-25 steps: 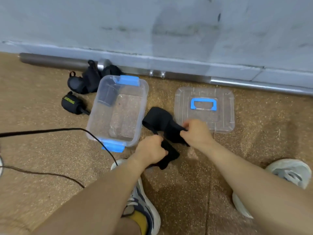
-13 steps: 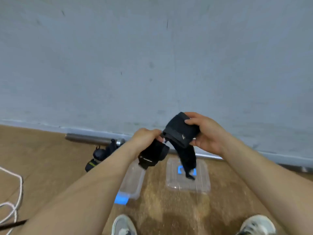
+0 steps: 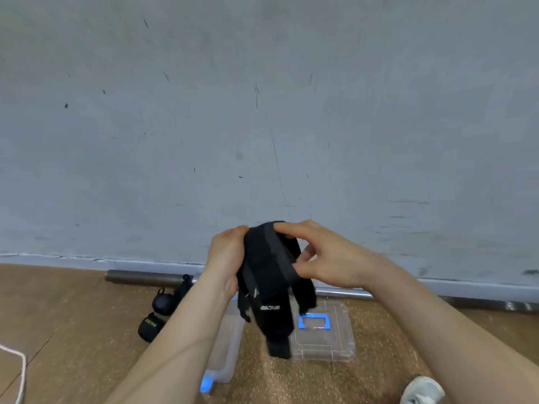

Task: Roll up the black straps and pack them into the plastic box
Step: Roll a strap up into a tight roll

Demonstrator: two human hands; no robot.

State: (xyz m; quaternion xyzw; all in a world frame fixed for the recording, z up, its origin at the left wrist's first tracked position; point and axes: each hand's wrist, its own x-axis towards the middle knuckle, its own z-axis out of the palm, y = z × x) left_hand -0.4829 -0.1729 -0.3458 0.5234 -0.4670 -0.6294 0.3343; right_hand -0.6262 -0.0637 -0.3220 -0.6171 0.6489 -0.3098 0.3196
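Observation:
I hold a black strap [image 3: 269, 275] up in front of the wall, its loose ends hanging down over the floor. My left hand [image 3: 226, 258] grips its left side. My right hand [image 3: 323, 255] pinches its top and right edge with thumb and fingers. Below, the clear plastic box [image 3: 226, 357] with blue clips sits on the floor, mostly hidden behind my left forearm. Its clear lid [image 3: 326, 342] with a blue handle lies to the right of it. Rolled black straps [image 3: 150, 326] lie left of the box.
A metal bar [image 3: 151, 276] runs along the foot of the grey wall. A white cord [image 3: 16, 363] lies at the far left on the brown floor. My right shoe [image 3: 423, 390] shows at the bottom right.
Both hands lifted the strap off the floor beside the box and raised it in front of the wall. The view tilted upward. My right hand shifted its hold onto the top fold.

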